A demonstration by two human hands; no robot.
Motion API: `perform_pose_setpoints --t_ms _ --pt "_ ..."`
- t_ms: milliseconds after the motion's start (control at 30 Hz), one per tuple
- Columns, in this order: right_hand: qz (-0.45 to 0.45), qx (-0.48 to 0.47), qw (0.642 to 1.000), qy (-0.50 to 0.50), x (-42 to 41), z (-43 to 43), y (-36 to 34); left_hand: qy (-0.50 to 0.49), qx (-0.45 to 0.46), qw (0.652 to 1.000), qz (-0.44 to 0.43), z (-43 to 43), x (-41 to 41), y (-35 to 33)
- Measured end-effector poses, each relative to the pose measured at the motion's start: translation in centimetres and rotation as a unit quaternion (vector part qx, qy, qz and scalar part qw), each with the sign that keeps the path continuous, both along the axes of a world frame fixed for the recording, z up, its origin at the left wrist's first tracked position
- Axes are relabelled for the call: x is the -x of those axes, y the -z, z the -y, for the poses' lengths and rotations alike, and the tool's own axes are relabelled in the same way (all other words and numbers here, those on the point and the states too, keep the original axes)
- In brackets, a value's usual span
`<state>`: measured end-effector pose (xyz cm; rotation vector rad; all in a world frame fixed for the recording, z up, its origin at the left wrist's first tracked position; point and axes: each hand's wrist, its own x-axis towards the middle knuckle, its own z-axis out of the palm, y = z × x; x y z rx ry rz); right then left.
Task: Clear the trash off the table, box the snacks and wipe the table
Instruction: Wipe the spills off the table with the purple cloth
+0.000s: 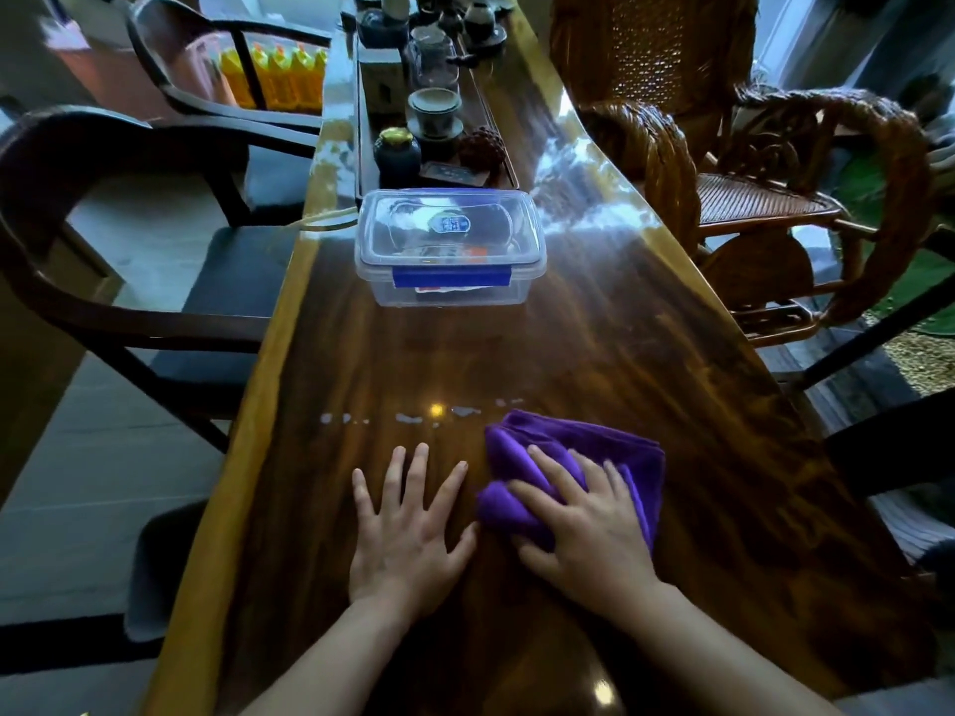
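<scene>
A folded purple cloth point(620, 452) lies on the glossy wooden table point(646, 354), near its front. My right hand point(584, 529) presses flat on the cloth's near half, fingers spread over it. My left hand point(408, 529) rests flat on the bare wood just left of the cloth, fingers apart, holding nothing. Farther up the table stands a clear plastic box point(449, 248) with its lid shut and a blue clip; snack packets show through its wall. A thin line of wet streaks point(413, 418) crosses the wood just beyond my fingertips.
A tea tray point(509, 157) with cups, jars and a small teapot fills the far end of the table. Dark wooden armchairs point(103, 281) stand along the left side. Rattan chairs point(765, 198) stand on the right. Orange bottles point(279, 77) sit at the far left.
</scene>
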<state>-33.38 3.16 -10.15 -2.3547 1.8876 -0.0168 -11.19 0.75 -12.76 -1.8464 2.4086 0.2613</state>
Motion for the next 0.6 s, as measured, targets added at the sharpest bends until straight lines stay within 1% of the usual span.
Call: perform_pose_setpoints --t_ms 33,67,100,133,233,300,333,367,400,467,500,600 --pt "-0.005 0.004 1.0 -0.023 0.9 -0.1 0.0 0.001 -0.001 1.0 -0.002 0.0 -0.1 0.0" --pt "-0.011 0.015 1.0 -0.024 1.8 0.7 0.0 0.0 -0.002 1.0 -0.005 0.0 -0.2 0.2" --pt "-0.016 0.019 1.0 0.003 2.5 2.2 0.2 -0.001 -0.009 1.0 -0.009 0.0 -0.2 0.1" --pt "-0.018 0.021 0.998 0.052 2.7 4.1 0.2 -0.004 -0.014 1.0 -0.016 -0.1 -0.2 -0.1" --pt "-0.006 0.004 0.98 0.199 0.8 9.8 0.2 0.001 -0.007 0.999 -0.039 0.2 -0.4 -0.7" --pt "0.007 -0.002 0.968 0.252 -1.5 11.9 0.0 -0.003 -0.039 0.996 -0.08 0.5 -1.0 -1.4" --pt "0.007 -0.002 0.968 0.252 -2.3 12.1 -0.1 -0.004 -0.053 0.994 -0.1 0.7 -1.6 -1.7" --pt "0.002 0.001 0.973 0.233 -2.9 11.7 -0.2 0.002 -0.056 0.993 -0.107 0.7 -2.5 -2.0" --pt "-0.003 0.009 0.98 0.201 -3.4 10.5 -0.4 0.012 -0.053 0.994 -0.094 0.6 -3.7 -2.0" --pt "0.004 0.038 0.992 0.119 -3.9 6.8 -0.3 0.023 -0.025 0.999 -0.038 0.3 -6.5 -1.5" --pt "0.012 0.05 0.995 0.084 -4.1 4.5 -0.2 0.019 -0.008 1.0 -0.019 -0.1 -7.8 -1.2" --pt "0.004 0.079 0.997 -0.012 -4.3 -1.0 0.5 0.005 0.0 1.0 0.013 -1.3 -10.0 -0.4"
